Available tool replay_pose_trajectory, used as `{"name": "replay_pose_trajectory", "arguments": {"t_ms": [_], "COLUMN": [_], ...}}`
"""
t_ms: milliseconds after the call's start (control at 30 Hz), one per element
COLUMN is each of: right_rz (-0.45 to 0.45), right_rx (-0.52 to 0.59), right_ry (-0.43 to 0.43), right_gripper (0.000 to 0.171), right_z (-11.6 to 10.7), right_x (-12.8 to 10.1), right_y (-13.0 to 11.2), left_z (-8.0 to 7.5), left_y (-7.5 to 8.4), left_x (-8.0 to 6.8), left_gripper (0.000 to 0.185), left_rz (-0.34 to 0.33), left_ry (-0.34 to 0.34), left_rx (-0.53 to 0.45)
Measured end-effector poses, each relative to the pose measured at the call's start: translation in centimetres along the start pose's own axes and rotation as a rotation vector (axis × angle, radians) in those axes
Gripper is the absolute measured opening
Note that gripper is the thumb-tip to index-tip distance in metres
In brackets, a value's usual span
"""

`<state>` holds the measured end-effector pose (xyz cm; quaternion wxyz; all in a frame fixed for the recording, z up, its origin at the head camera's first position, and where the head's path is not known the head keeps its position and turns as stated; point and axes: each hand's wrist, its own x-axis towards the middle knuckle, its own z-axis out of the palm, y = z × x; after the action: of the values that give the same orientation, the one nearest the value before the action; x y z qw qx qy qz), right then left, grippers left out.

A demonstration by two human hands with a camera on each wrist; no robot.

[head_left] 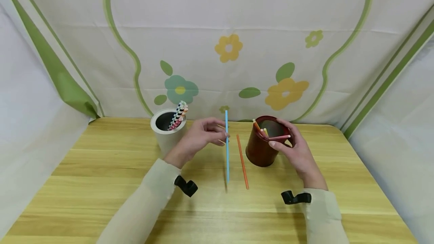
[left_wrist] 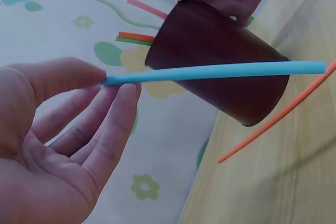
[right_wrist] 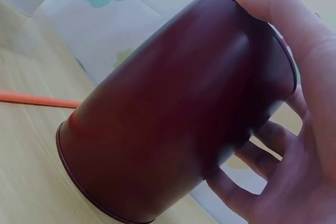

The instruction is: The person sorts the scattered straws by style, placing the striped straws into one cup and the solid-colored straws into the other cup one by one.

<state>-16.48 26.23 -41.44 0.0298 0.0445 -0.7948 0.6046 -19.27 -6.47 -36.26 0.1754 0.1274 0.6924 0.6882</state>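
Note:
My left hand pinches a light blue straw between thumb and fingertips, holding it above the wooden table; the straw runs across the left wrist view from my fingertips. My right hand wraps round a dark red cup with several straws in it, thumb on the rim. The cup fills the right wrist view, held by my fingers. An orange straw lies on the table between the hands.
A grey cup with several striped straws stands at the back left. A flowered cloth backdrop closes the rear and sides. Bare wood lies in front of the hands.

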Motion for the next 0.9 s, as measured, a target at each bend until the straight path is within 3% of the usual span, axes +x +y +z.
{"name": "replay_pose_trajectory", "arguments": {"t_ms": [567, 700, 900], "right_rz": [0.023, 0.020, 0.041], "right_rx": [0.004, 0.002, 0.000], "right_ry": [-0.056, -0.077, -0.093], "right_gripper": [0.074, 0.074, 0.077], "right_z": [-0.1, -0.3, -0.6], "right_x": [0.4, 0.4, 0.2], "right_y": [-0.7, -0.7, -0.7], "left_z": [-0.2, -0.3, -1.0], "left_y": [1.3, 1.5, 2.2], "left_x": [-1.3, -1.8, -2.7], "left_gripper": [0.017, 0.015, 0.010], "left_rz": [0.074, 0.069, 0.031], "left_ry": [0.175, 0.147, 0.041], "left_rx": [-0.041, 0.010, 0.105]}}
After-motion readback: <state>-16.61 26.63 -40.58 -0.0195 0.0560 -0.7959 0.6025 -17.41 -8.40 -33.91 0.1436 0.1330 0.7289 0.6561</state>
